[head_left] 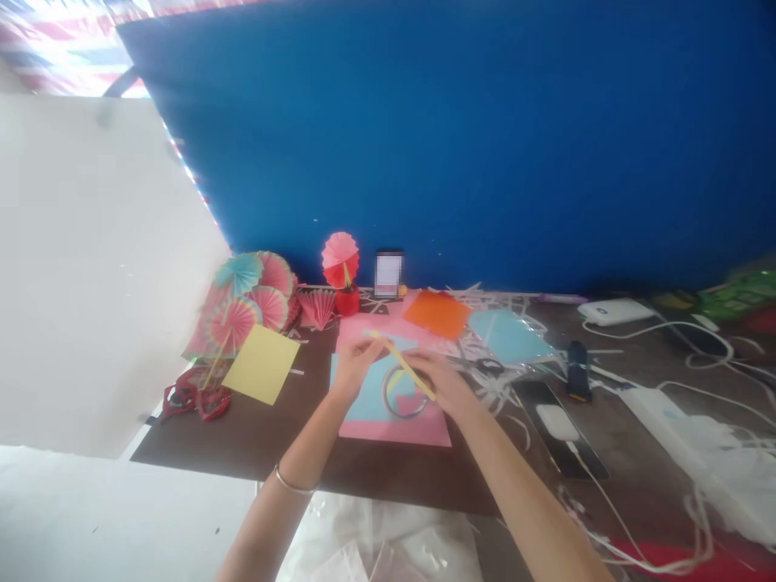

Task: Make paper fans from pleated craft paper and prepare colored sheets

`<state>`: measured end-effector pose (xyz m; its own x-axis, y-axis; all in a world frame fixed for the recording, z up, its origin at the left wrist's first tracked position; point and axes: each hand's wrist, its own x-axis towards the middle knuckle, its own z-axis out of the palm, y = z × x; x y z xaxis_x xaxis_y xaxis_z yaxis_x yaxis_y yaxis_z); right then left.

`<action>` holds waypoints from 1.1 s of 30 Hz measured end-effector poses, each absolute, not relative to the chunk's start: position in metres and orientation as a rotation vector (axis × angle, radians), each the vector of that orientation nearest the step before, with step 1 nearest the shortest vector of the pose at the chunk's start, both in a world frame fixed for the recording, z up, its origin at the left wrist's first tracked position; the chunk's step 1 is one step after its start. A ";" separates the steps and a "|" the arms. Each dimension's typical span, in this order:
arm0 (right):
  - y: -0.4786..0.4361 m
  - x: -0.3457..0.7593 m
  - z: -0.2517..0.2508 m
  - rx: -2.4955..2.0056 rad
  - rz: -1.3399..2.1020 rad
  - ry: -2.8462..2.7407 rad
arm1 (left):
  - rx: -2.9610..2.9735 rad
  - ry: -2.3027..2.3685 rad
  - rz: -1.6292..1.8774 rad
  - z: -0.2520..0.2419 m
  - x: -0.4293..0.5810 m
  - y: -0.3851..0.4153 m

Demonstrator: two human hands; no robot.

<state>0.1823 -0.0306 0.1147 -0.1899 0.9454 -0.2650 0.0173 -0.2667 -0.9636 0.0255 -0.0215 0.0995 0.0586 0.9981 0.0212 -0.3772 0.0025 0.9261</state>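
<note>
A narrow yellow paper strip point(403, 364) runs slantwise between my two hands. My left hand point(357, 364) pinches its far end between thumb and fingers. Closer to its near end, my right hand point(441, 378) has its fingers bent against the strip. Below them lies a light blue paper sheet point(364, 396) on top of a pink paper sheet point(394, 433). A roll of tape point(386, 396) rests flat on these sheets, partly covered by the strip and my right fingers.
Left stand folded paper fans point(230, 323), yellow paper point(262, 364) and red-handled scissors point(212, 402). Orange paper point(437, 314), blue paper point(509, 335) and white paper scraps lie behind. A phone point(388, 275) leans against the blue board; another phone point(582, 457), cables and a power strip point(667, 428) occupy the right.
</note>
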 end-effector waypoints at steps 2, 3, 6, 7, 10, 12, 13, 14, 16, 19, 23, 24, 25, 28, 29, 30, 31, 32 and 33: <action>-0.035 0.182 0.118 -1.283 1.561 -1.238 | 0.964 0.887 1.308 0.100 0.025 -0.023; -0.036 0.182 0.119 -1.274 1.566 -1.249 | 0.967 0.897 1.295 0.099 0.024 -0.023; -0.039 0.183 0.117 -1.294 1.577 -1.259 | 0.958 0.926 1.271 0.096 0.022 -0.023; -0.039 0.182 0.116 -1.310 1.573 -1.252 | 0.949 0.927 1.265 0.096 0.021 -0.023; -0.040 0.181 0.111 -1.319 1.573 -1.207 | 0.911 0.910 1.250 0.094 0.020 -0.022; -0.042 0.181 0.109 -1.325 1.576 -1.163 | 0.889 0.892 1.237 0.094 0.019 -0.021; -0.043 0.181 0.108 -1.333 1.571 -1.150 | 0.880 0.882 1.231 0.093 0.018 -0.021; -0.044 0.181 0.107 -1.343 1.562 -1.144 | 0.870 0.870 1.225 0.093 0.018 -0.021; -0.046 0.181 0.107 -1.352 1.535 -1.164 | 0.848 0.843 1.211 0.092 0.018 -0.020; -0.049 0.181 0.106 -1.351 1.414 -1.235 | 0.821 0.842 1.184 0.089 0.019 -0.022; -0.053 0.180 0.105 -1.414 1.003 -1.388 | 0.935 1.002 1.153 0.088 0.026 -0.029; -0.055 0.179 0.105 -1.423 0.870 -1.429 | 0.990 1.040 1.162 0.088 0.028 -0.032; -0.057 0.177 0.104 -1.424 0.733 -1.468 | 1.045 1.071 1.184 0.089 0.031 -0.036; -0.065 0.171 0.102 -1.381 0.356 -1.603 | 1.171 1.135 1.264 0.093 0.039 -0.046; -0.068 0.169 0.101 -1.360 0.252 -1.656 | 1.199 1.138 1.281 0.095 0.041 -0.049; -0.070 0.167 0.100 -1.343 0.159 -1.706 | 1.220 1.126 1.293 0.097 0.042 -0.051; -0.072 0.165 0.099 -1.332 0.077 -1.747 | 1.237 1.102 1.299 0.098 0.042 -0.053; -0.073 0.164 0.098 -1.326 0.006 -1.779 | 1.250 1.067 1.300 0.100 0.042 -0.054; -0.074 0.163 0.097 -1.324 -0.052 -1.799 | 1.255 1.028 1.298 0.100 0.042 -0.054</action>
<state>0.1635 -0.0737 0.0970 -0.0484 0.7528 0.6565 0.7894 0.4315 -0.4366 0.0417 -0.0543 0.1000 0.0564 0.9902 0.1280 -0.1028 -0.1218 0.9872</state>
